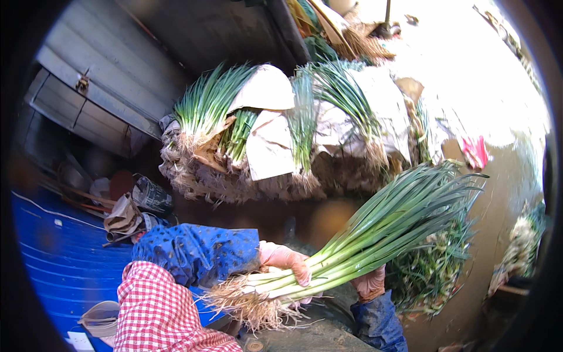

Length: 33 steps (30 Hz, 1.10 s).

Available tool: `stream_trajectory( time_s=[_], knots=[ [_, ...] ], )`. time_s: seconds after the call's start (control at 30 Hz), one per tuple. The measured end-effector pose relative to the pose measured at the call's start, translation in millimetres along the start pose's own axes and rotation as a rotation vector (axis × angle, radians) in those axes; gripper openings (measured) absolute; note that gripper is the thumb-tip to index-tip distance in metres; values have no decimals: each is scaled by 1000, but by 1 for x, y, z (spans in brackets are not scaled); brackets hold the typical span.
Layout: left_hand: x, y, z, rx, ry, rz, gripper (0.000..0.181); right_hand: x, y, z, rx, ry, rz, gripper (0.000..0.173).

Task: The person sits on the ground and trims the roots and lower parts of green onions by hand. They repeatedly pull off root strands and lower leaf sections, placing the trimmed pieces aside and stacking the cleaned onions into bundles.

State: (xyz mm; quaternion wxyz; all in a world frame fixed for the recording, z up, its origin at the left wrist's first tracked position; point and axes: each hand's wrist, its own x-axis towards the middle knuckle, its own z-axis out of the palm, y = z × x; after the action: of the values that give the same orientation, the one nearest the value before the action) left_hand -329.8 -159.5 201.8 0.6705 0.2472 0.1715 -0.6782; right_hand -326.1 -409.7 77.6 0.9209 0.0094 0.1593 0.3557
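Note:
A large bunch of green onions (334,259) lies slantwise before me. Its pale, tangled roots (255,303) point to the lower left and its dark leaves to the upper right. My left hand (288,262), in a pinkish glove, is wrapped round the white stems just above the roots. From the right, my right hand (369,284), also gloved, reaches under the bunch farther up and supports it; its fingers are hidden by the stalks. Blue sleeve covers (202,251) are on both forearms. Beneath the roots is a worn wooden surface (303,339).
Ahead stands a long pile of green onions (211,105), partly covered by pale sheets (270,145). Loose green trimmings (433,264) are heaped at the right on wet ground. To the left are a dark bucket (151,196) and a blue ridged panel (57,259).

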Motion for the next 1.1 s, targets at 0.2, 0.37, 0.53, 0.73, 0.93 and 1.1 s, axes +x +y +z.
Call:
stream_trajectory(
  time_s=[0.2, 0.37, 0.53, 0.73, 0.93, 1.1],
  knots=[
    [-148, 44, -69, 71, -122, 507, 80, 196, 46, 154, -518, -288, -4, 58],
    [-304, 93, -150, -51, -360, 733, 75, 355, 120, 252, -993, -326, -33, 58],
    [-433, 118, -293, -147, -131, 991, 69, 385, 138, 178, -1352, 53, 206, 53],
    [-496, 86, -506, -237, 772, 927, 50, 249, 107, 66, -1183, 843, 240, 40],
    [-494, 34, -571, -401, 1024, 881, 40, 222, 97, 51, -1167, 1091, 218, 33],
    [-521, 45, -537, 92, 1607, 543, 42, 342, 79, -13, -1943, 680, -92, 35]
  ],
)
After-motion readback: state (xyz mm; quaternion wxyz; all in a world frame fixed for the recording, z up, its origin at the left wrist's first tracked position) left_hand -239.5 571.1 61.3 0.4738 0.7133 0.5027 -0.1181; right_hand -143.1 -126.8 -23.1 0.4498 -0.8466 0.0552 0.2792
